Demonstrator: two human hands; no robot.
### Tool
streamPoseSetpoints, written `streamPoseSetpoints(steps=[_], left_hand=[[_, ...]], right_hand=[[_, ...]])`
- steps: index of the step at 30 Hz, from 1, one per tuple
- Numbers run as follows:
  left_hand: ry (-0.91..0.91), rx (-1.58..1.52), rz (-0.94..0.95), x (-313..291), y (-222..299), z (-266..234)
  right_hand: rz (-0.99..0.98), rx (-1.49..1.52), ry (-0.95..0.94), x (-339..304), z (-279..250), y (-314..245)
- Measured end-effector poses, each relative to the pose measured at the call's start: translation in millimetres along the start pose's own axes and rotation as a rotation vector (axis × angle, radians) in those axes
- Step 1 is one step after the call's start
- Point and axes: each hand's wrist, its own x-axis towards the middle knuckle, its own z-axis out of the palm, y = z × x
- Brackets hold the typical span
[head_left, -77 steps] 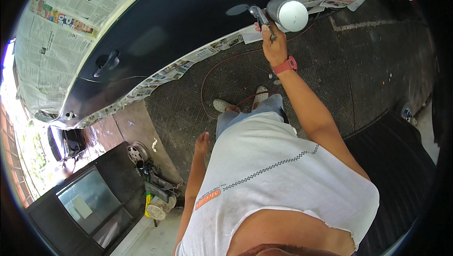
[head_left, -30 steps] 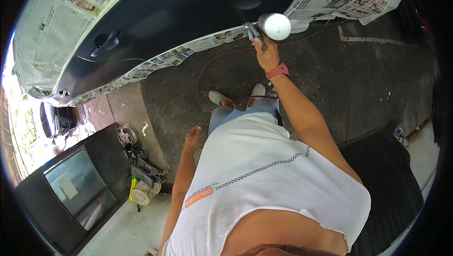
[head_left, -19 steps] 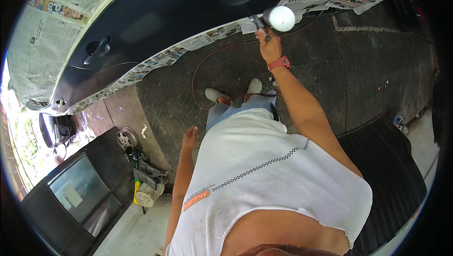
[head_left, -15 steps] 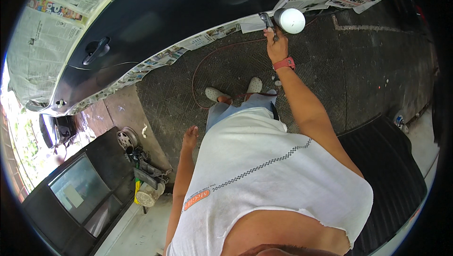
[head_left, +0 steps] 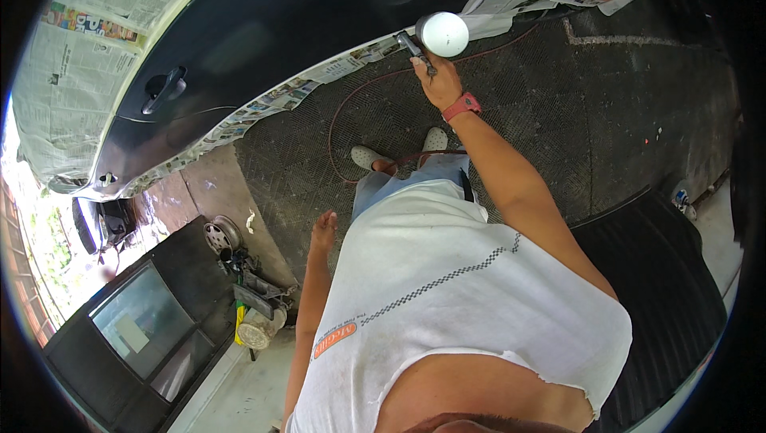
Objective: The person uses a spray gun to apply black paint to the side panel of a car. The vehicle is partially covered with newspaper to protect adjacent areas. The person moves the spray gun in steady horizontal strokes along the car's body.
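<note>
My right hand [head_left: 441, 83] grips a paint spray gun [head_left: 412, 49] with a round cup topped by a white lid [head_left: 446, 34]. The gun's metal nozzle end points at the lower part of a dark car door [head_left: 335, 18], close to its bottom edge. The gap between nozzle and panel is hard to judge. My left hand [head_left: 322, 231] hangs at my side, empty, its fingers loose and slightly bent. Newspaper masking [head_left: 351, 64] runs along the door's lower edge, and more sheets cover the car at the left and upper right.
A reddish hose [head_left: 332, 126] loops over the dark textured floor mat around my feet. At the lower left are a loose door with a window [head_left: 144, 321], a wheel rim [head_left: 221, 234] and a dirty bucket [head_left: 259, 328]. A ribbed black sheet [head_left: 654, 297] lies at the right.
My right hand has swept left along the door's lower edge with the spray gun. My left hand has stayed by my side.
</note>
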Motion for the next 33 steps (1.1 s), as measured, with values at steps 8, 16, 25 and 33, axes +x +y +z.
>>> streamPoseSetpoints(steps=[8,16,25,33], left_hand=[[-0.005,0.086,0.027,-0.8,-16.8,4.5],[-0.008,0.132,0.067,-9.5,-9.4,1.9],[0.001,0.035,0.103,-3.6,0.7,0.4],[-0.072,0.094,0.130,6.3,-25.3,-4.1]], right_hand=[[0.206,0.001,-0.011,1.8,-11.2,27.4],[0.248,-0.102,0.122,4.0,-38.5,57.1],[0.315,-0.015,0.026,4.5,-22.6,32.1],[0.201,0.019,-0.141,2.9,3.2,2.8]])
